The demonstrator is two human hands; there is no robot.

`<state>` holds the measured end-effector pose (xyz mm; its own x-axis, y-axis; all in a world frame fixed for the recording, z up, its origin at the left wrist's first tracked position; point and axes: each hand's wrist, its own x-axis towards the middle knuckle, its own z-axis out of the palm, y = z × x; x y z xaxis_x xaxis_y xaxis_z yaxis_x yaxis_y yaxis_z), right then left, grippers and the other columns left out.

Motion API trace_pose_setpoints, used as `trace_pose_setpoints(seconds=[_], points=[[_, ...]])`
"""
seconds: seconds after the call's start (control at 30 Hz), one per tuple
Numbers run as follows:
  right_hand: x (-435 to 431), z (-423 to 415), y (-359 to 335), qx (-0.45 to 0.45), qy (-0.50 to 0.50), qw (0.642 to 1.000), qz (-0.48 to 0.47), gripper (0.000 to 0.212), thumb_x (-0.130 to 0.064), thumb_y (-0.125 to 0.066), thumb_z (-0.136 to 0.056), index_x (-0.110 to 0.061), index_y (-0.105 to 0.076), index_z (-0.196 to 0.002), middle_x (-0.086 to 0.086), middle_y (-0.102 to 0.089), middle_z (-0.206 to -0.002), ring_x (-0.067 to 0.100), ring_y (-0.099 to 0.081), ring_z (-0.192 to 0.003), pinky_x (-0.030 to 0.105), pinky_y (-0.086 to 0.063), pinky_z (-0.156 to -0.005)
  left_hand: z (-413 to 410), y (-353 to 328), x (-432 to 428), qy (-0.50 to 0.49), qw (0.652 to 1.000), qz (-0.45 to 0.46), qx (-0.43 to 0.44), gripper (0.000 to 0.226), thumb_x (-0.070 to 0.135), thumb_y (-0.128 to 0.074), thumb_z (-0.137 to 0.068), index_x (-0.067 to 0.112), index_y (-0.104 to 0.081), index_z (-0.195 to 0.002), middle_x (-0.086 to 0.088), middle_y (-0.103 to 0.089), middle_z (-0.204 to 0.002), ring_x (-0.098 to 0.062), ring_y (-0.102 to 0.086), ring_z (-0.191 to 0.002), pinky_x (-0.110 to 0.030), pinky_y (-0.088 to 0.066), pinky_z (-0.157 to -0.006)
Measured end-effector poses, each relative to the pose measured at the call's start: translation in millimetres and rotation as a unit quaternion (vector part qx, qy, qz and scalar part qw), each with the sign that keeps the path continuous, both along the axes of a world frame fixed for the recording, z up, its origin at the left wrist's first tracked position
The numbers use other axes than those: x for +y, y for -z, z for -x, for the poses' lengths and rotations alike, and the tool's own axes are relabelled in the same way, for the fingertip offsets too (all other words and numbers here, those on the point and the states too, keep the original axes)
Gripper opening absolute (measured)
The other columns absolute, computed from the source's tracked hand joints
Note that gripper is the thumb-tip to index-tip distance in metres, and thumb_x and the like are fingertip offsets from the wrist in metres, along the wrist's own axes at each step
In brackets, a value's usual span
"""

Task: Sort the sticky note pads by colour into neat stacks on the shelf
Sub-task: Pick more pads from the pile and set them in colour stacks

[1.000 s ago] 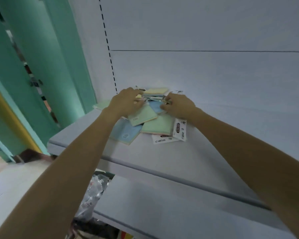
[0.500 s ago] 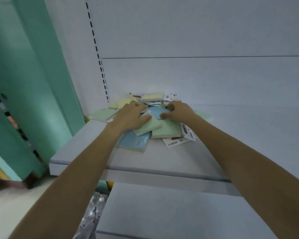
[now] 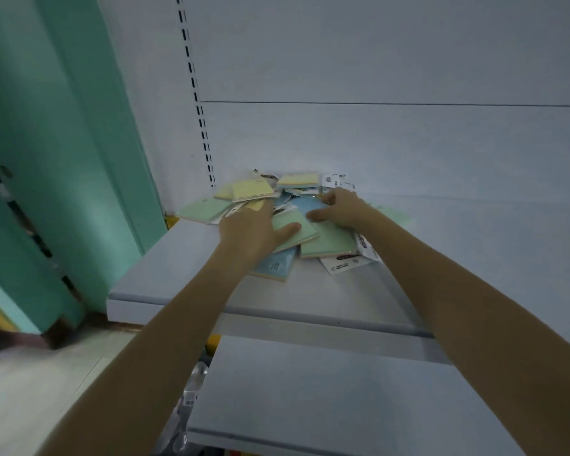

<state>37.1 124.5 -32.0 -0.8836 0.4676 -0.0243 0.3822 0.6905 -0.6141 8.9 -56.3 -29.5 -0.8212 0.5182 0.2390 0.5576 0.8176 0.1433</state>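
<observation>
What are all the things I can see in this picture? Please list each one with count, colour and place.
Sticky note pads: count unclear, green, blue and yellow, mixed pile at the back of the upper shelf.
Upper shelf: one, pale grey, under the pile.
Lower shelf: one, pale grey, nearer the camera.
Slotted rail: one, on the back panel.
Teal wall: left.
Left hand: flat on the pads.
Right hand: on the pads.

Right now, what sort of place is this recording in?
Probably a shop aisle or stockroom. The white shelf hangs on a slotted upright of the kind used for retail shelving, and the jumbled sticky note pads are packaged, with printed header cards.
</observation>
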Motion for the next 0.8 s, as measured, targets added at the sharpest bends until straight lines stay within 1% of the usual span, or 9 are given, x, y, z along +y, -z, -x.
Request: trace_pose_setpoints(seconds=[0.07,0.23,0.3,0.4,0.47,0.57,0.67,0.73,0.8], points=[[0,0,-3,-0.003,-0.018,1.000,-0.012,0.065,-0.040,-0.069,-0.076,-0.006,-0.045,-0.127,0.012,-0.052,-0.130,0.027,-0.049,-0.118,0.037,-0.037,-0.101,-2,-1,0,-0.003,0.999,-0.029,-0.014,0.063,0.065,-0.045,-0.082,0.021,-0.044,-0.126,-0.008,-0.057,-0.126,-0.026,-0.052,-0.118,-0.032,-0.037,-0.080],[1,-6,-8,-0.001,-0.026,1.000,-0.017,0.065,-0.035,-0.068,-0.079,-0.008,-0.040,-0.132,0.012,-0.049,-0.135,0.028,-0.044,-0.126,0.042,-0.023,-0.114,0,-3,-4,-0.024,0.995,-0.080,-0.047,0.073,0.066,-0.056,-0.074,0.019,-0.040,-0.128,-0.011,-0.060,-0.119,-0.030,-0.056,-0.111,-0.033,-0.038,-0.073],[0,-7,-7,0.023,-0.025,0.999,-0.020,0.071,-0.033,-0.069,-0.078,-0.013,-0.035,-0.137,0.009,-0.045,-0.139,0.029,-0.038,-0.130,0.041,-0.025,-0.113,-2,-5,-3,-0.026,0.994,-0.096,-0.038,0.076,0.062,-0.060,-0.073,0.019,-0.036,-0.131,-0.013,-0.058,-0.121,-0.032,-0.055,-0.112,-0.035,-0.040,-0.075],[-1,-7,-6,0.078,-0.022,0.996,-0.024,0.077,-0.024,-0.072,-0.076,-0.019,-0.030,-0.141,0.010,-0.039,-0.141,0.031,-0.038,-0.129,0.040,-0.034,-0.106,-6,-13,4,0.034,0.976,-0.198,-0.079,0.080,0.043,-0.070,-0.075,0.026,-0.027,-0.141,-0.016,-0.045,-0.128,-0.031,-0.049,-0.114,-0.033,-0.039,-0.084],[-3,-10,-6,0.152,-0.047,0.987,-0.016,0.072,-0.009,-0.067,-0.078,-0.016,-0.032,-0.140,0.012,-0.037,-0.137,0.027,-0.046,-0.120,0.038,-0.043,-0.099,-6,-18,10,0.082,0.957,-0.264,-0.085,0.080,0.028,-0.072,-0.076,0.029,-0.027,-0.143,-0.018,-0.043,-0.124,-0.027,-0.047,-0.112,-0.023,-0.032,-0.080],[-1,-17,-8,0.244,-0.055,0.968,0.028,0.058,0.008,-0.055,-0.081,-0.013,-0.042,-0.134,0.013,-0.036,-0.133,0.020,-0.053,-0.099,0.032,-0.050,-0.090,2,-19,13,0.103,0.933,-0.341,-0.049,0.065,0.015,-0.069,-0.078,0.024,-0.040,-0.136,-0.017,-0.047,-0.122,-0.021,-0.047,-0.109,-0.012,-0.026,-0.071],[9,-21,-11,0.276,-0.044,0.956,0.089,0.053,0.010,-0.051,-0.081,-0.013,-0.048,-0.129,0.011,-0.048,-0.115,0.014,-0.055,-0.082,0.027,-0.050,-0.074,13,-19,15,0.086,0.899,-0.425,-0.067,0.040,0.011,-0.066,-0.080,0.014,-0.055,-0.119,-0.010,-0.057,-0.121,-0.018,-0.051,-0.109,-0.012,-0.030,-0.077],[17,-26,-11,0.280,-0.028,0.951,0.125,0.055,0.007,-0.051,-0.082,-0.018,-0.044,-0.130,0.003,-0.052,-0.090,0.016,-0.052,-0.079,0.027,-0.048,-0.069,17,-19,18,0.073,0.875,-0.470,-0.095,0.029,0.008,-0.065,-0.081,0.008,-0.059,-0.110,-0.007,-0.060,-0.119,-0.019,-0.051,-0.113,-0.017,-0.033,-0.087],[25,-32,-12,0.290,-0.004,0.938,0.191,0.056,0.005,-0.052,-0.084,-0.020,-0.039,-0.133,0.001,-0.051,-0.086,0.017,-0.053,-0.081,0.025,-0.048,-0.064,20,-16,22,0.060,0.854,-0.499,-0.131,0.019,0.006,-0.065,-0.081,0.012,-0.060,-0.098,-0.002,-0.060,-0.109,-0.017,-0.050,-0.110,-0.022,-0.035,-0.090]])
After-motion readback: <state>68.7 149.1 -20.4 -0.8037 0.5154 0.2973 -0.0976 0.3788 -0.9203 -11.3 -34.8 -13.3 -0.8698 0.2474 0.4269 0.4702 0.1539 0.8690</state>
